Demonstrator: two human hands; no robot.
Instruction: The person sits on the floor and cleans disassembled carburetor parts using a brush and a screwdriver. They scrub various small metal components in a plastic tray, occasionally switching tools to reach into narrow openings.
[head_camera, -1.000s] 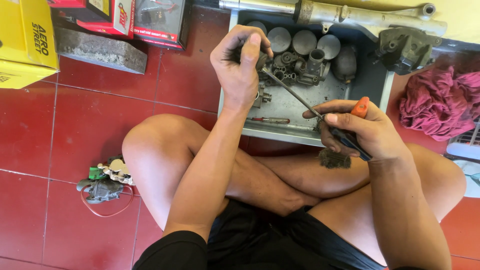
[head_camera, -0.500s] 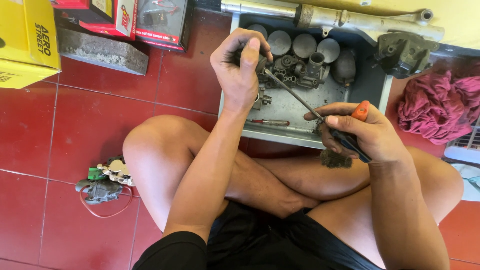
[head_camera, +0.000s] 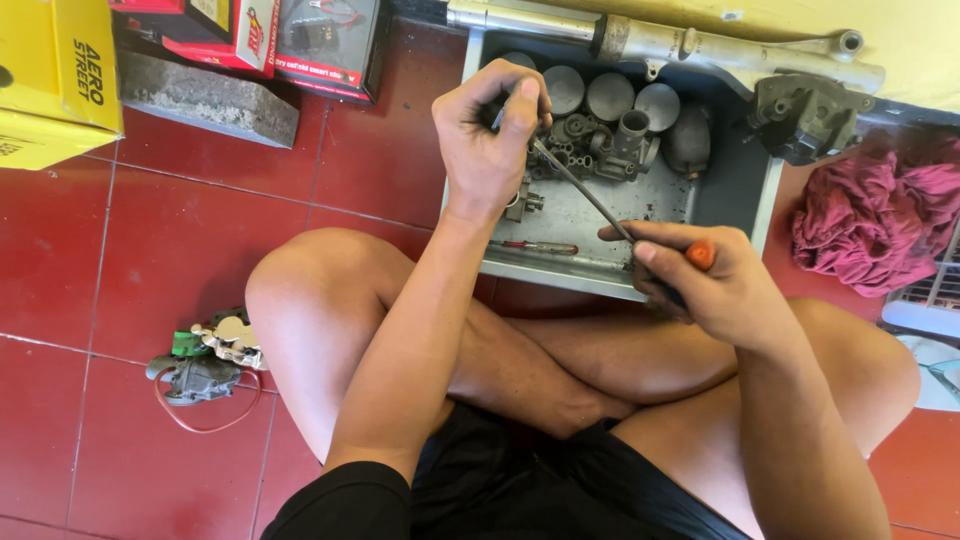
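The person sits cross-legged on the red tile floor (head_camera: 120, 250) with a shallow grey metal tray (head_camera: 700, 195) in front of the knees. All positions below are given relative to this tray.

The left hand (head_camera: 485, 145) is raised over the left part of the tray, fingers curled tight around a small dark metal part (head_camera: 497, 115); the part is mostly hidden inside the grip, so its shape cannot be told. The right hand (head_camera: 705, 280) is at the near edge of the tray, fingers wrapped closed around the orange-and-black handle of a screwdriver (head_camera: 585, 192). The shaft runs up and left across the tray, and its tip meets the part in the left hand.

Compared with the frames half a second and one second ago, both hands hold nearly the same positions and the same grips; the tool tip stays engaged at the held part. Judgement: the work on that part is continuing, not finished.

Inside the tray lie several round grey pistons (head_camera: 610, 95), a cluster of small dark fittings (head_camera: 585, 140) and a second, thinner screwdriver (head_camera: 535, 246) near the front wall. A long metal tube (head_camera: 700, 45) lies across the far edge. Right of the tray is a crumpled magenta rag (head_camera: 870, 220). Left of the tray are a concrete block (head_camera: 205, 100), red boxes (head_camera: 300, 35) and a yellow box (head_camera: 50, 80). A small assembly with a red wire (head_camera: 205, 365) lies on the floor left of the knee.
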